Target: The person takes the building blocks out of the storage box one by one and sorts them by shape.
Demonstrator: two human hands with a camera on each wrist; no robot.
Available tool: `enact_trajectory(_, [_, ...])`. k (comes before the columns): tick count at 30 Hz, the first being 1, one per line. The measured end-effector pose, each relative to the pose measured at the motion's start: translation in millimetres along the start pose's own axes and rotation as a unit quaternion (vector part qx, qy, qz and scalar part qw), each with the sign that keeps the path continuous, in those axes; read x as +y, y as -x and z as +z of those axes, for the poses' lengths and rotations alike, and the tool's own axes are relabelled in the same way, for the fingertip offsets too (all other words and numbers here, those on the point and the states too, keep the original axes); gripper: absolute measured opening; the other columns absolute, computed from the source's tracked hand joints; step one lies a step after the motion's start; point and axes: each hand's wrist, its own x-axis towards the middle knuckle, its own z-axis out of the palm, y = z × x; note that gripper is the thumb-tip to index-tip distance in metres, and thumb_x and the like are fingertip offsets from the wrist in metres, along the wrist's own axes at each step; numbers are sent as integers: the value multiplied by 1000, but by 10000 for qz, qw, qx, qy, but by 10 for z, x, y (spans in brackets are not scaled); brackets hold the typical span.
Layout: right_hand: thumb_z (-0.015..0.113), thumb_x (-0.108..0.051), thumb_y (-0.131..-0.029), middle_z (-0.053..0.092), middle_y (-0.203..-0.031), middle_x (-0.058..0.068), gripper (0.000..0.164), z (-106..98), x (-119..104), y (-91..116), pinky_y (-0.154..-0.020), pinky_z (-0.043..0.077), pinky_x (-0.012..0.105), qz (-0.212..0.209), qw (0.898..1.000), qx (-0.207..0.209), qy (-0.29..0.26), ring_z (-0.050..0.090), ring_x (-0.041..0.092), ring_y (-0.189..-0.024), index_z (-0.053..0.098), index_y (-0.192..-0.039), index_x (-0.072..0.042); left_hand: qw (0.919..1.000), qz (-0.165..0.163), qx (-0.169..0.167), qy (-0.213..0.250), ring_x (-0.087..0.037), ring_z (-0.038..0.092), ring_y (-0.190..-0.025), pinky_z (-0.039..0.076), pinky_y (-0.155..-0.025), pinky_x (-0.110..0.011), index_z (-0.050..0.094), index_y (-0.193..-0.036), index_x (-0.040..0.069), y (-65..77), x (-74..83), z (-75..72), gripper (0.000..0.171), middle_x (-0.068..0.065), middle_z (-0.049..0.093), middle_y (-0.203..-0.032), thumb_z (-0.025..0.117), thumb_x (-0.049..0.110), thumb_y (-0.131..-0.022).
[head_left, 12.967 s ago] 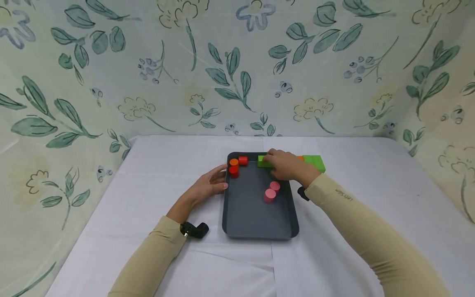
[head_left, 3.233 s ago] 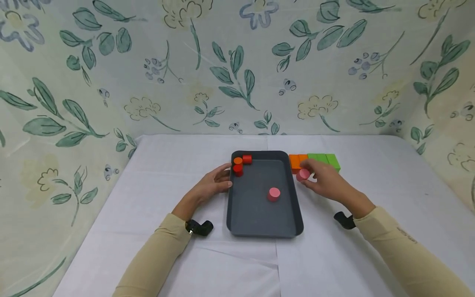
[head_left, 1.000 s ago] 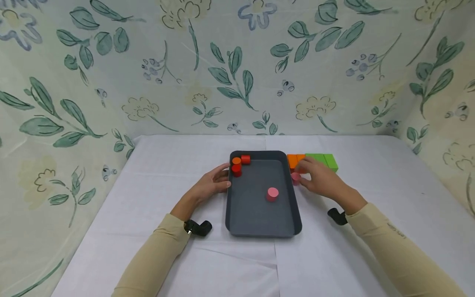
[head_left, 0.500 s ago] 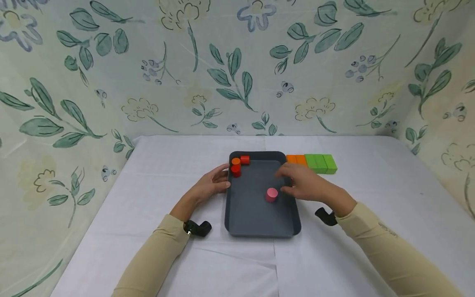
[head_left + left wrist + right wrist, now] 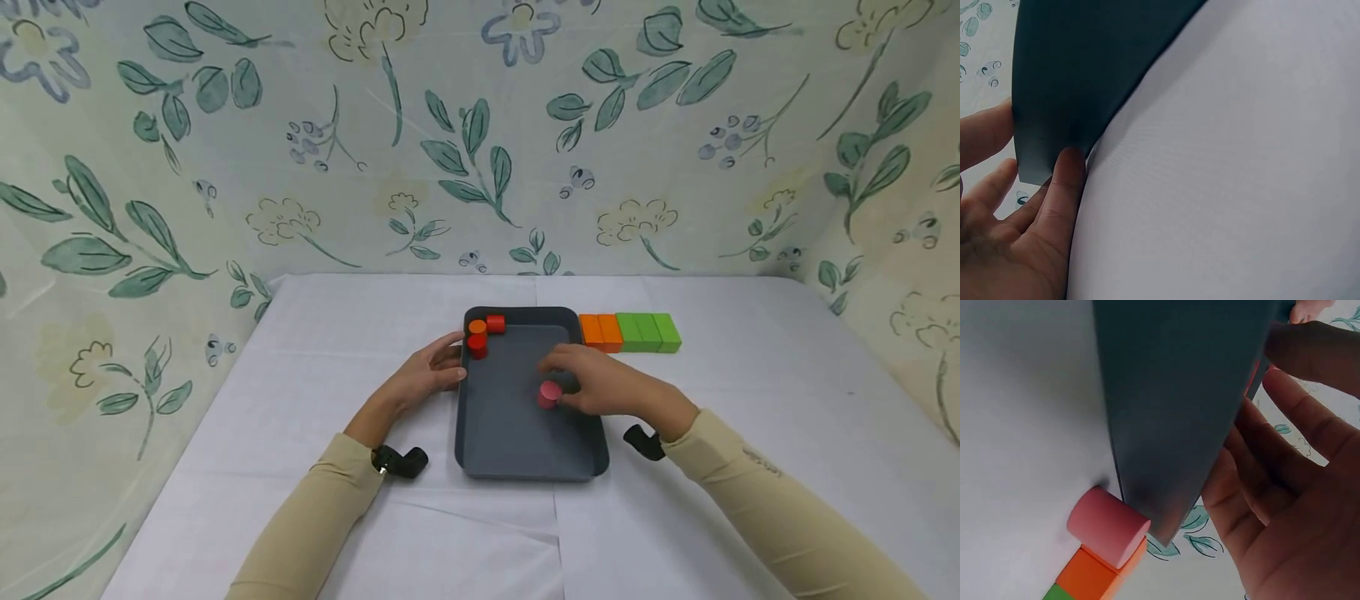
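At the frame's lower centre, a dark grey rectangular tray (image 5: 525,454) held an upright pink cylinder (image 5: 549,395). The right hand (image 5: 613,385) hung beside it, thumb and fingers apart; whether they touched it I couldn't tell. Centre-left, the left hand (image 5: 420,377) touched the tray's side, fingers spread. Farther, small red and orange cylinders (image 5: 477,347) occupied the tray's upper left corner; orange blocks (image 5: 600,333) and green blocks (image 5: 648,333) lined up at right.
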Motion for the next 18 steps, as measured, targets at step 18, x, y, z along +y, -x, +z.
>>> enact_trajectory(18, [74, -9, -87, 67, -108, 1, 27, 123, 20, -45, -89, 55, 34, 61, 9998, -190, 51, 58, 13, -94, 65, -112, -10, 9999, -114, 42, -53, -34, 39, -146, 45, -113, -48, 29, -157, 22, 23, 60, 32, 72, -17, 31, -161, 61, 5, -95])
